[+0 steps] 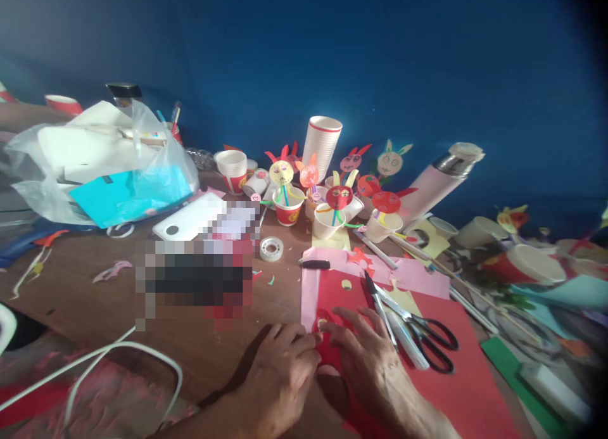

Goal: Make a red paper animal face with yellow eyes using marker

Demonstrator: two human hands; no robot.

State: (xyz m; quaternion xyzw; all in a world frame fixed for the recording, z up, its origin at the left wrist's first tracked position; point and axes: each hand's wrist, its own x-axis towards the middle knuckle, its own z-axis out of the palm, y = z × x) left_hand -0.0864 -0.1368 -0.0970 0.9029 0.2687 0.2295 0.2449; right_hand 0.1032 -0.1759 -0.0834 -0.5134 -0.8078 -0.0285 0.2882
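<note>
At the near edge of the table, my left hand (pixel 285 370) is closed, its bent fingertips on the left edge of a small red paper piece (pixel 325 350). My right hand (pixel 367 347) lies over the same piece with its fingers apart. One of its fingertips touches a small cream paper oval (pixel 322 325) on the red. Both thumbs are mostly hidden. Beneath my right hand spreads a large red paper sheet (pixel 456 375). Black-handled scissors (pixel 425 330) and a black marker (pixel 375 299) lie on it, beside my right hand. Another cream oval (pixel 346 285) rests farther up.
Paper cups with paper animal faces, such as a red one (pixel 339 198), stand behind. A tape roll (pixel 271 249) sits left of the pink paper (pixel 311 280). A white cable (pixel 142 345) loops at left. A pink flask (pixel 434 180) leans at right.
</note>
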